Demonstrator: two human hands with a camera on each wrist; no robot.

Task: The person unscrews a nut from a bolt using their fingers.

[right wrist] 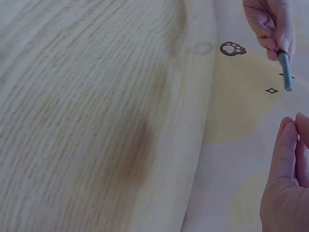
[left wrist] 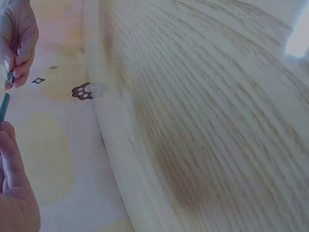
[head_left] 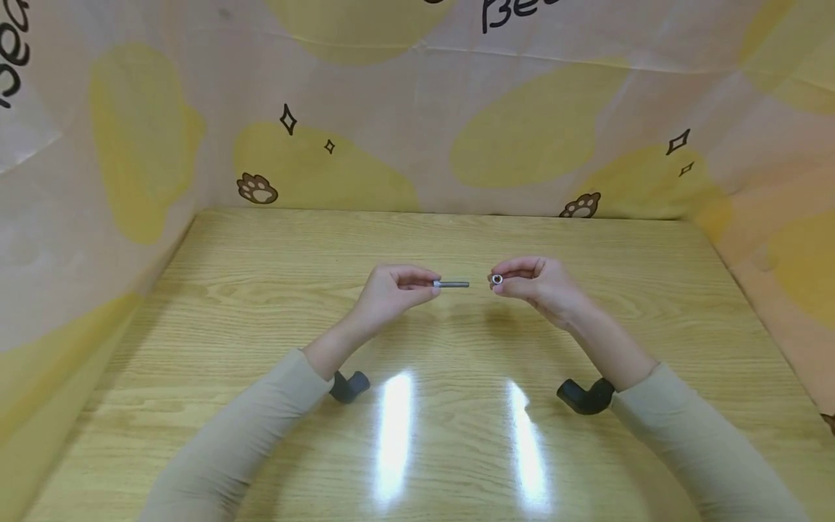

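Over the wooden table, my left hand pinches a metal bolt by its head end between thumb and fingers. The bolt lies level in the head view, its threaded shank pointing right. Facing it, my right hand grips a small metal nut at the fingertips, the hole showing toward the head camera. A short gap separates the bolt's tip from the nut. In the right wrist view the shank sticks out of the left fingers, while the right fingers hide most of the nut.
A wood-grain table spreads beneath both hands, with two bright light reflections. Patterned cloth stands along its back and sides. Black curved pieces jut out by each wrist, close to the sleeves.
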